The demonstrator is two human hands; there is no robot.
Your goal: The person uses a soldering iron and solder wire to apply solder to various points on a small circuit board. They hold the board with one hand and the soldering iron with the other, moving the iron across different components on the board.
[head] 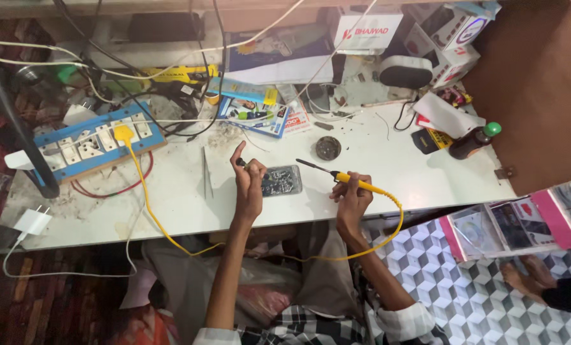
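The right hand [352, 201] has its fingers clamped around the yellow handle of a soldering iron [349, 179], its dark metal tip pointing toward ten o'clock and hanging in the air just right of the opened phone [281, 179] — not touching it. The left hand [248, 185] sits at the phone's nine o'clock edge, fingers pinched together on a small dark tool [241, 163]; what kind of tool is too small to tell.

The phone lies flat near the front edge of the white worktop [413, 172], its back off, showing a dark, glinting interior of boards and shields. So the opening-up looks done and the soldering itself seems mid-way or about to start; the back is not yet refitted.

The iron's yellow cord [397, 220] loops down at five o'clock, under the worktop edge, and comes up to a yellow plug in a blue switchboard [94, 144] at ten o'clock. Slim steel tweezers [205, 171] lie at nine o'clock of the left hand. A small round tin [328, 147] sits at one o'clock of the phone, and a brown bottle with a green cap [474, 142] lies tilted at three o'clock. The worktop is scuffed and dusty — crumbs, flux stains.
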